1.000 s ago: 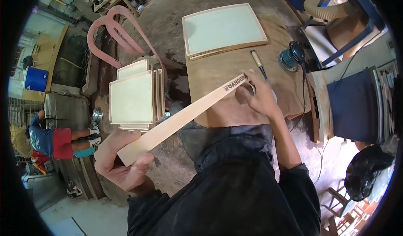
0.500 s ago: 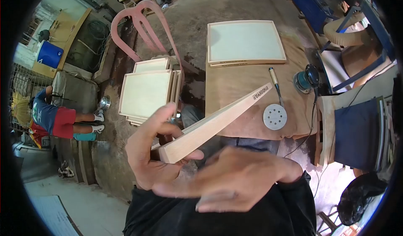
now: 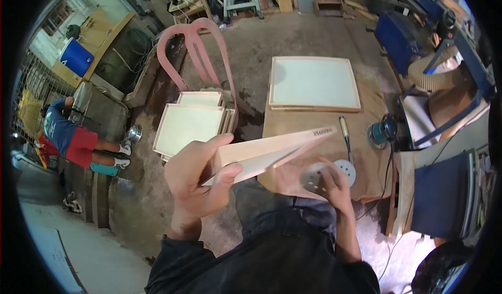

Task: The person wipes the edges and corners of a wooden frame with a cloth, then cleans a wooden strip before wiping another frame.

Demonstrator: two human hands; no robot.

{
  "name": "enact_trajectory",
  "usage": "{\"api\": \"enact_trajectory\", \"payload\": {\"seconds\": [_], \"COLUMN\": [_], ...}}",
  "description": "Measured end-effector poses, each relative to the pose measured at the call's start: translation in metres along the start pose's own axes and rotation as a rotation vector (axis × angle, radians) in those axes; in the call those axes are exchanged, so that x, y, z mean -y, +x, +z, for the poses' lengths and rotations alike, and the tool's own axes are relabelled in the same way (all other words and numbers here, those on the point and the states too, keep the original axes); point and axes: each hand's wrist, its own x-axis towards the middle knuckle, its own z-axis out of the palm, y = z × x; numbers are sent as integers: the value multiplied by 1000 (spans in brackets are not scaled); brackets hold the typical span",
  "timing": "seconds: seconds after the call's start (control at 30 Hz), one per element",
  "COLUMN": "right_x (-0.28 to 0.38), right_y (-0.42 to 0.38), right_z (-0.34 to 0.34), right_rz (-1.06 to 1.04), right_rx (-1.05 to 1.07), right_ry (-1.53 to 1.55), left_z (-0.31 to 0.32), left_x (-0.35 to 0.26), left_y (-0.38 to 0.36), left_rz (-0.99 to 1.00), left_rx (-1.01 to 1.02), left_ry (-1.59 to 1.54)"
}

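My left hand (image 3: 201, 174) is closed round one end of a shallow wooden tray (image 3: 272, 142), tilted edge-on in front of me with dark stamped lettering at its far corner. The fingers of my right hand (image 3: 337, 185) are pinched on a perforated sanding disc (image 3: 311, 180), slightly blurred, over the near part of the cloth-covered table. A second sanding disc (image 3: 346, 171) lies on the cloth right beside that hand. Just beyond it is a chisel (image 3: 344, 132) with a light handle. The random orbital sander (image 3: 381, 132) stands to its right.
Stacked trays (image 3: 314, 85) sit at the table's far end, on a brown cloth (image 3: 374, 103). More trays (image 3: 188, 129) are piled on a pink chair (image 3: 196, 53) at left. A power cord (image 3: 386, 189) runs off the table's right side. Another person (image 3: 70, 132) is at far left.
My right hand has moved from beside the left hand out to the table and now pinches a sanding disc. The tray in my left hand has turned, showing its inside. My view has shifted.
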Motion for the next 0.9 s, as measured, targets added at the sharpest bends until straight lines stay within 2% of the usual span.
{"api": "enact_trajectory", "payload": {"seconds": [0.03,0.2,0.23,0.37,0.47,0.5,0.53,0.6,0.7,0.8,0.83,0.87,0.9], "right_x": [20,109,118,138,139,141,143,142,122,76,58,47,43], "right_y": [-9,-40,-45,-45,-38,-34,-30,-23,-4,4,6,3,8], "right_z": [-8,-22,-24,-15,2,8,17,31,38,35,34,33,32], "right_rz": [7,-346,-391,-525,-636,-684,-732,-813,-897,-730,-588,-518,-463], "right_rx": [-24,-217,-240,-214,-125,-110,-100,-80,-106,-123,-143,-136,-135], "right_ry": [40,-30,-45,-219,-367,-366,-369,-374,-486,-437,-381,-319,-259], "left_z": [4,-2,-6,-31,-18,-12,-2,27,55,89,102,118,123], "left_x": [0,6,14,-2,-7,1,8,16,36,60,66,75,77], "left_y": [3,20,28,54,61,66,63,55,48,38,33,26,20], "left_rz": [2,37,148,208,203,263,242,189,79,16,-67,22,-33], "left_rx": [-1,19,-21,35,322,492,594,687,608,448,461,382,417], "left_ry": [17,49,56,-16,-98,-165,-226,-341,-258,-263,-203,-184,-219]}}
